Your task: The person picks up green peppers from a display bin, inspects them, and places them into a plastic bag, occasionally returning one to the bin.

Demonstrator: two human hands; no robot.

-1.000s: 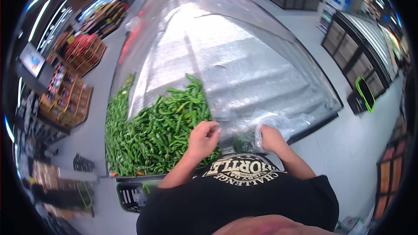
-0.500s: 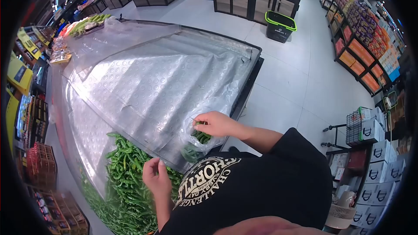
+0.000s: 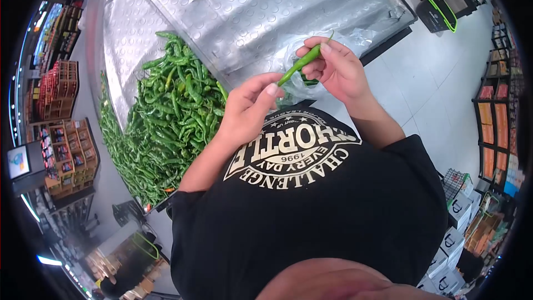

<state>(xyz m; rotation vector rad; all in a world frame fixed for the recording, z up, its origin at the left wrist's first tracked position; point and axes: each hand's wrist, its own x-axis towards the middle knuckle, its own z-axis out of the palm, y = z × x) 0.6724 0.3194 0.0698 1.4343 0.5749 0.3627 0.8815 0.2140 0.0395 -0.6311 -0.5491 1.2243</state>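
A long green chili pepper (image 3: pixel 298 69) is held in the air between my two hands, in front of my chest. My left hand (image 3: pixel 250 103) pinches its lower, tip end between thumb and fingers. At the stem end, my right hand (image 3: pixel 340 69) grips it, with the thin stem poking up past the fingers. Behind and below the pepper lies a clear plastic bag (image 3: pixel 362 40) with green peppers in it, partly hidden by my hands. To the left, a large heap of green chili peppers (image 3: pixel 172 105) covers the near part of the stand.
The silvery dimpled sheet (image 3: pixel 239 16) of the display stand stretches beyond my hands. A black basket with a green rim (image 3: pixel 441 8) stands on the floor at the upper right. Shelves (image 3: pixel 491 111) line the right side, and boxes (image 3: pixel 452 239) are stacked at lower right.
My right hand has come up from the bag, and my left hand has moved right from beside the pepper heap; both now hold one chili pepper. The view has tilted down and turned.
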